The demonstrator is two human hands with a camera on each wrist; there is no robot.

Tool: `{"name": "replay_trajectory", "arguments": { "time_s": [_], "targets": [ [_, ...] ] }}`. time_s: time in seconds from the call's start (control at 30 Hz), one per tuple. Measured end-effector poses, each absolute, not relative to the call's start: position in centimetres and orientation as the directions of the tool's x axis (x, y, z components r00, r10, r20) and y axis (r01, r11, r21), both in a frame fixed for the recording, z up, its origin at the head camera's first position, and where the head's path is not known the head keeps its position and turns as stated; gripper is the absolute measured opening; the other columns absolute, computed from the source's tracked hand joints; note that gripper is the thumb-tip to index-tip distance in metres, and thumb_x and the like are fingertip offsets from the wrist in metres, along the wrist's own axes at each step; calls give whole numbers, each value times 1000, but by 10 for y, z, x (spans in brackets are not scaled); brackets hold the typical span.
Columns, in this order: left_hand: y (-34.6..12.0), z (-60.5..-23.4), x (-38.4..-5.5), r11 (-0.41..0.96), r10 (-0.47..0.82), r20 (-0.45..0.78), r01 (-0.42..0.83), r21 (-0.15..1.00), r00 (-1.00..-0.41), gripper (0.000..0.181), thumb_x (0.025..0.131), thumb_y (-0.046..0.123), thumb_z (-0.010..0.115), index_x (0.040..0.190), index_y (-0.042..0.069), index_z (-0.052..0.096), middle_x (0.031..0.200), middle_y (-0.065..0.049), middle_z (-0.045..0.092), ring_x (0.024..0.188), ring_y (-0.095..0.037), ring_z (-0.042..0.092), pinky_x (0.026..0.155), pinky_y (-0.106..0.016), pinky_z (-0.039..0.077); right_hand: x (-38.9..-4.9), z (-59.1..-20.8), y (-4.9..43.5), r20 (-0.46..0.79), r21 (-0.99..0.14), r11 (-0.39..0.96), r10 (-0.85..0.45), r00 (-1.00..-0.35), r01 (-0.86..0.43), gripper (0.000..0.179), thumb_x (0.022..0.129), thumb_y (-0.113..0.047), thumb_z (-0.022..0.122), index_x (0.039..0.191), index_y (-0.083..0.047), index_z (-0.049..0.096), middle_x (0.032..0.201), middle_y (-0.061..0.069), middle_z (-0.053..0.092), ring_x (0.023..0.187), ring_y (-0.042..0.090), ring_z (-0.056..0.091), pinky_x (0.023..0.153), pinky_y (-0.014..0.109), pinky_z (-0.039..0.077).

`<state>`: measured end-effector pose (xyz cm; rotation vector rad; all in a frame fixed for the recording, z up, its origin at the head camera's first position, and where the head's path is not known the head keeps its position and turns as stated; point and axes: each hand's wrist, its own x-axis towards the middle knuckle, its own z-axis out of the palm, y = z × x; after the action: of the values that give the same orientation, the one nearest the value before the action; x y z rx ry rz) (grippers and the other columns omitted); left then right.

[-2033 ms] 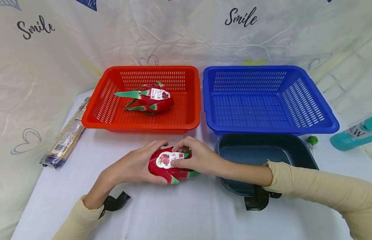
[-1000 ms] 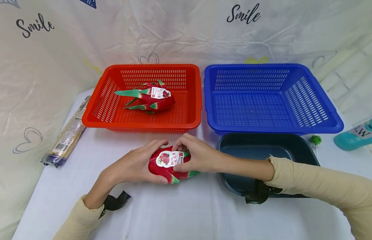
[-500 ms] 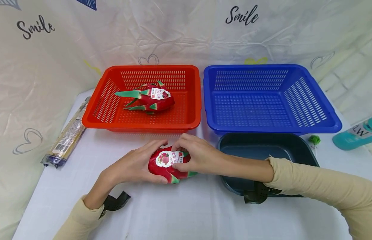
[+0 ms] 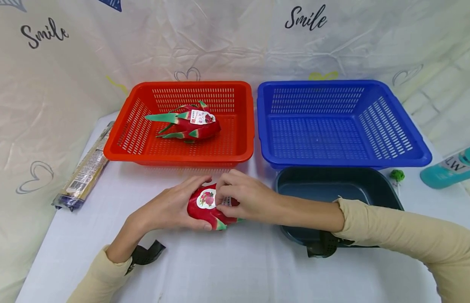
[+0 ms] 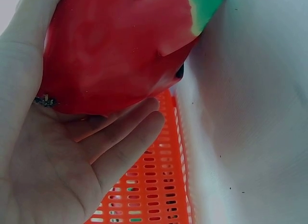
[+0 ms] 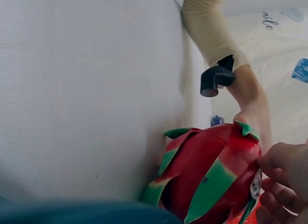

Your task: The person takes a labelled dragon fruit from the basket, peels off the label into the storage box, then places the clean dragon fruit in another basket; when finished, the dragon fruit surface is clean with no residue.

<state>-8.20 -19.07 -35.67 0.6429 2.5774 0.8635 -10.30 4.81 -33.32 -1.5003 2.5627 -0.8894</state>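
A red dragon fruit [image 4: 203, 214] with green-tipped scales lies on the white table. My left hand [image 4: 168, 208] holds its left end, thumb on the near side and fingers on the far side. In the left wrist view, the fruit's smooth red end [image 5: 115, 55] sits against the palm. On top is a white sticker [image 4: 206, 198] with a fruit picture, partly covered by my right hand [image 4: 250, 201]. The right thumb and curled fingers pinch the sticker's right part. The right wrist view shows the label's edge [image 6: 256, 184] beside those fingers.
Behind stand a red basket [image 4: 178, 158] holding another dragon fruit [image 4: 204, 131] and a blue basket [image 4: 344, 163]. A dark tray [image 4: 318, 185] lies beneath my right forearm. A gold packet [image 4: 85, 174] is left; a green-topped stick [image 4: 396, 175] and teal bottle [image 4: 439, 176] stand right.
My right fingers have shifted slightly left over the sticker and now cover its printed middle, which was readable before. The left hand and the dragon fruit stay nearly still.
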Motion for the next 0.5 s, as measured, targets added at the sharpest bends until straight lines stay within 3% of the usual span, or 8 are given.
{"name": "replay_trajectory", "arguments": {
  "time_s": [0.5],
  "targets": [
    [-189, -357, -81, 725, 513, -153, 331, 604, -844, 104, 66, 63, 80, 148, 19, 33, 138, 10, 45, 119, -7, 50, 80, -22, 55, -107, -333, 45, 219, -504, 405, -794, -566, -763, 6, 86, -17, 68, 90, -17, 62, 92, -6, 64, 87, 6, 57, 77, 17, 52]
  ]
}}
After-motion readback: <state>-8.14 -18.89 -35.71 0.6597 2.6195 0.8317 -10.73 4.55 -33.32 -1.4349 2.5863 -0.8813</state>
